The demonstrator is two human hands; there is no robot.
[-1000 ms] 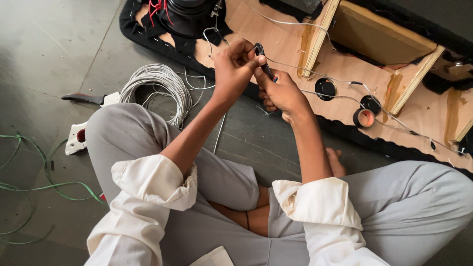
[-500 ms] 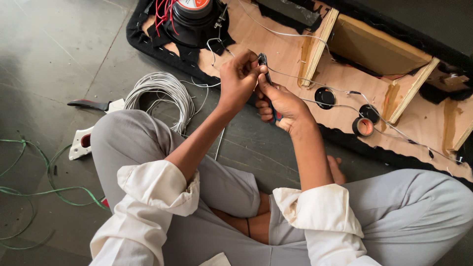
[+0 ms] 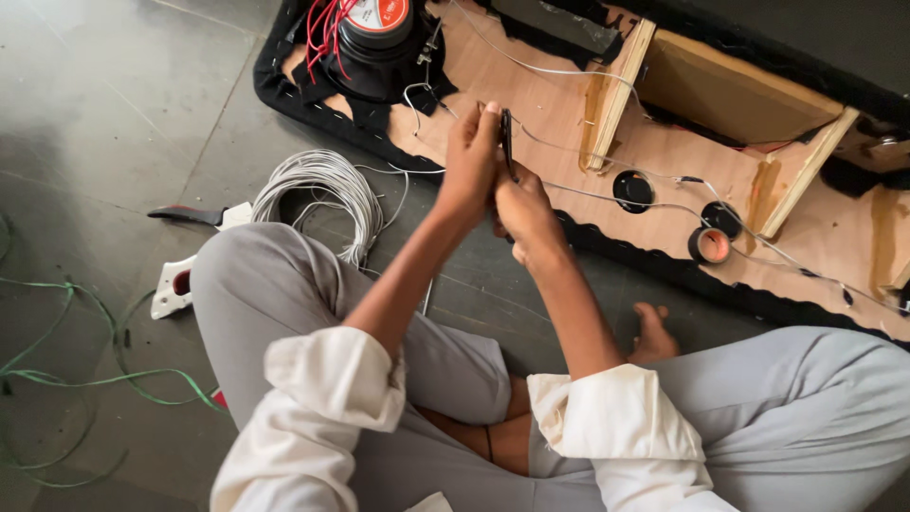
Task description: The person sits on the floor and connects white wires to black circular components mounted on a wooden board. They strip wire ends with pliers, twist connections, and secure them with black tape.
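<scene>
My left hand [image 3: 471, 161] and my right hand [image 3: 524, 210] are raised together, touching, above the near edge of the wooden speaker panel [image 3: 559, 104], which serves here as the landmark. Both hands are closed around a small dark tool [image 3: 506, 142], whose slim black end stands upright between my left fingertips [image 3: 489, 116] and my right thumb; whether a wire is caught in the tool I cannot tell. A thin grey wire [image 3: 607, 194] runs across the panel from just beside my hands toward the panel's right end, passing two round black holes [image 3: 632, 190] and a small roll of tape [image 3: 709, 246] that lies on the panel's near side. At the panel's left end sits a black speaker driver [image 3: 374, 43] with red wires [image 3: 320, 28] bunched at its left side. Two pale wooden braces [image 3: 618, 90] stand on the panel, right of my hands, framing a brown box section [image 3: 730, 95]. Off the panel, on the grey floor [image 3: 104, 114] to its near left, lies a coil of grey cable [image 3: 318, 190], touching my left knee [image 3: 242, 270]. Farther left of the panel are a red and white tool [image 3: 190, 275] and loose green wire [image 3: 57, 370]. My bare foot [image 3: 652, 334] rests on the floor just below the panel's black fabric edge [image 3: 654, 270]. My white sleeves [image 3: 332, 379] are rolled up.
</scene>
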